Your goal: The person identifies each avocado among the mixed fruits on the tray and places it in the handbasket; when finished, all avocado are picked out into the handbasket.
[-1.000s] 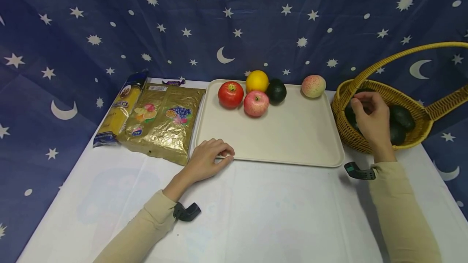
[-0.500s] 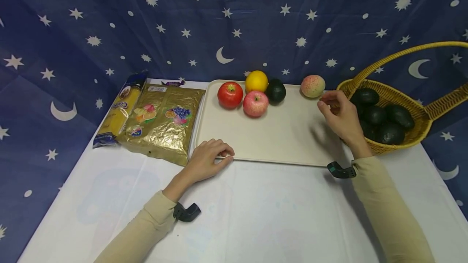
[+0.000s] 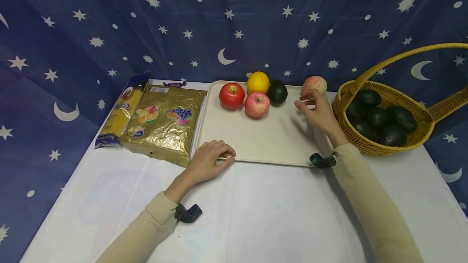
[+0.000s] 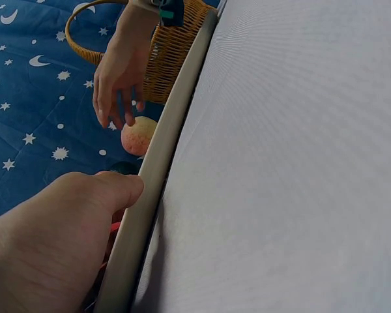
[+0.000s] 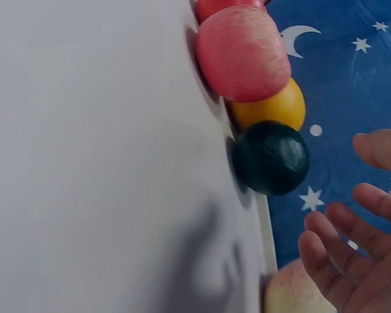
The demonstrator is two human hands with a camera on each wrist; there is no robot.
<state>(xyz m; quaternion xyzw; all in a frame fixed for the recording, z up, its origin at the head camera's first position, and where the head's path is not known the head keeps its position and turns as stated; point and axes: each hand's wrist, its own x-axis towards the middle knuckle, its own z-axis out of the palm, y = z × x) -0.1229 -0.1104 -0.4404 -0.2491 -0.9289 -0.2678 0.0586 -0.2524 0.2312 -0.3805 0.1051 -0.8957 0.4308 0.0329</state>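
Observation:
In the head view my right hand (image 3: 318,113) hovers over the right part of the cream tray (image 3: 234,141), its fingers loosely bent and holding nothing. It partly covers the peach (image 3: 315,83) at the tray's back right corner. To its left sit a dark avocado (image 3: 277,93), a pink apple (image 3: 257,105), an orange-yellow fruit (image 3: 258,82) and a shiny red round fruit (image 3: 232,96). The right wrist view has its spread fingers near the peach (image 5: 296,293) and avocado (image 5: 271,158). My left hand (image 3: 211,161) rests on the tray's front left edge, fingers relaxed.
A wicker basket (image 3: 345,131) with a tall handle stands right of the tray, holding several dark avocados (image 3: 391,135). Left of the tray lie a gold bag (image 3: 164,123) and a yellow-and-blue packet (image 3: 120,113). A small purple-wrapped candy (image 3: 175,84) is behind them. A starry cloth hangs at the back.
My right hand has moved left from over the basket to above the tray, near the peach. My left hand and the fruits on the tray have stayed put.

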